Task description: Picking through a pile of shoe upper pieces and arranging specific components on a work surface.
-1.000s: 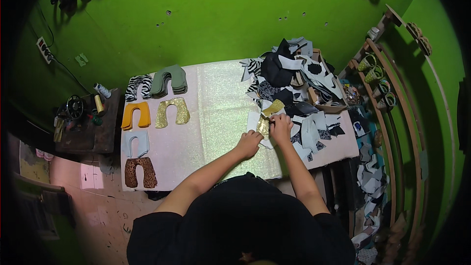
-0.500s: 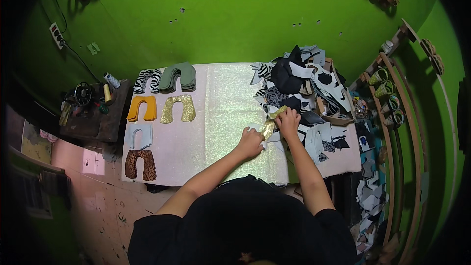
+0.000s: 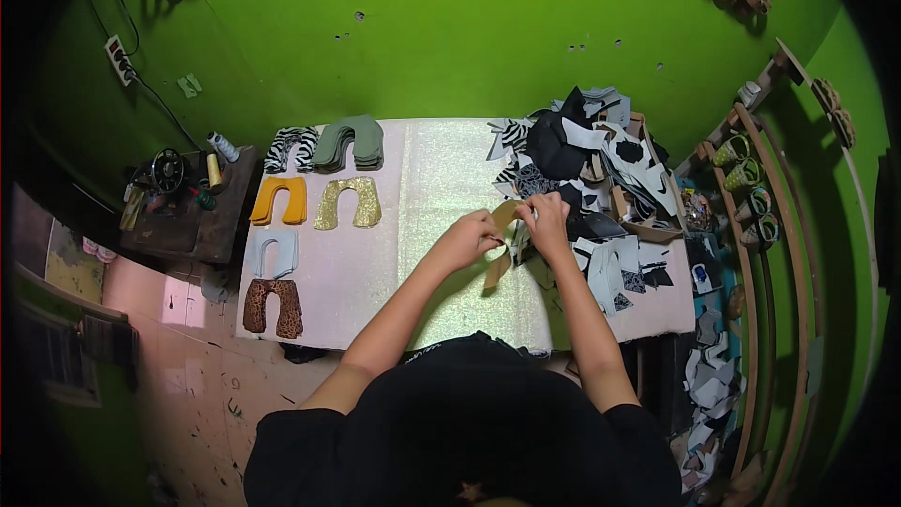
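Observation:
A curved tan strip of material (image 3: 508, 214) is raised over the right-centre of the table, its plain side showing. My right hand (image 3: 547, 222) pinches its upper end between thumb and fingers. My left hand (image 3: 466, 240) is closed beside its inner curve; a small dark detail shows at those fingertips, too small to name. Below the hands lies shimmering gold-white fabric (image 3: 436, 178). To the left are U-shaped cut pieces: a glittery gold one (image 3: 348, 203), a grey-green stack (image 3: 350, 143), zebra-print (image 3: 292, 149), orange (image 3: 279, 201), pale blue (image 3: 275, 253) and leopard-print (image 3: 273, 308).
A heap of black, white and patterned scraps (image 3: 561, 145) covers the table's right side, spilling round a cardboard box (image 3: 648, 231). A sewing machine's handwheel (image 3: 168, 169) and thread spools (image 3: 222, 146) stand at left. Wooden racks (image 3: 771, 253) rise at right.
The strip has been lifted and turned from its glittery gold face to its tan side. My left hand has come up off the fabric; my right hand has shifted slightly left.

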Motion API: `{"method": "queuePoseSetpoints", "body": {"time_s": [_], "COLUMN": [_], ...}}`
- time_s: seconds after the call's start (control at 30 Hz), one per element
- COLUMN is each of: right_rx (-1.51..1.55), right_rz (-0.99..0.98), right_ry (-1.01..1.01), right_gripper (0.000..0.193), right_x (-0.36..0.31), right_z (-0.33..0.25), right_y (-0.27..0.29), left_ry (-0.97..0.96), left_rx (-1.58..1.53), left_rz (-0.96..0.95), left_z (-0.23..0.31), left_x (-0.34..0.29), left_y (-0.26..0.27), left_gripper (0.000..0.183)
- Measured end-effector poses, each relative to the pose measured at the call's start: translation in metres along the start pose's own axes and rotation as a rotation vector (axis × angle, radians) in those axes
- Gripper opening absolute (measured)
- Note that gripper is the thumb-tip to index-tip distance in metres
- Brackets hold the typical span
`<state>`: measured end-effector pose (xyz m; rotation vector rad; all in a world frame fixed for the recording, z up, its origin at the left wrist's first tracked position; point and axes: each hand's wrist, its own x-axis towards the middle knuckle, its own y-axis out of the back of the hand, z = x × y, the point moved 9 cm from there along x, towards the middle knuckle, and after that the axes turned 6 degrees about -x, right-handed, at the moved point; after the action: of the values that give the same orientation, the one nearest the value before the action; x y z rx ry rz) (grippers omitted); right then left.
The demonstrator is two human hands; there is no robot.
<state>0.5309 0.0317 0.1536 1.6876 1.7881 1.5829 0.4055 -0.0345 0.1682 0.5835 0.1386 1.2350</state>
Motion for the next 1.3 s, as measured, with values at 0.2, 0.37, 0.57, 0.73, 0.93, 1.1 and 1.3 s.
{"method": "queuePoseSetpoints", "body": {"time_s": [0.2, 0.37, 0.57, 0.73, 0.93, 1.1, 1.3], "right_rx": [0.094, 0.222, 0.643, 0.863, 0.764, 0.649, 0.581], "right_rz": [-0.234, -0.262, -0.555, -0.728, -0.705, -0.674, -0.664], "right_ry": [0.12, 0.211, -0.015, -0.253, -0.219, -0.229, -0.197], "right_gripper": [0.016, 0.017, 0.012, 0.024, 0.009, 0.019, 0.034], "right_x": [0.003, 0.0, -0.02, -0.04, -0.05, -0.049, -0.048], "right_z": [-0.046, -0.062, -0.051, -0.041, -0.027, -0.029, -0.035], "right_y": [0.001, -0.008, -0.043, -0.055, -0.069, -0.069, -0.066], "left_ry": [-0.169, -0.044, 0.04, 0.287, 0.293, 0.281, 0.209], "left_rx": [0.263, 0.149, 0.048, 0.041, -0.162, -0.106, -0.157], "left_rz": [0.119, -0.042, -0.125, -0.171, -0.088, -0.067, 0.021], "left_z": [0.018, 0.005, -0.012, -0.038, -0.039, -0.04, -0.029], "left_x": [-0.006, -0.001, -0.008, -0.021, -0.03, -0.038, -0.041], "left_y": [0.02, 0.013, 0.007, 0.01, 0.025, 0.036, 0.057], "left_gripper": [0.017, 0.017, 0.017, 0.017, 0.016, 0.014, 0.014]}}
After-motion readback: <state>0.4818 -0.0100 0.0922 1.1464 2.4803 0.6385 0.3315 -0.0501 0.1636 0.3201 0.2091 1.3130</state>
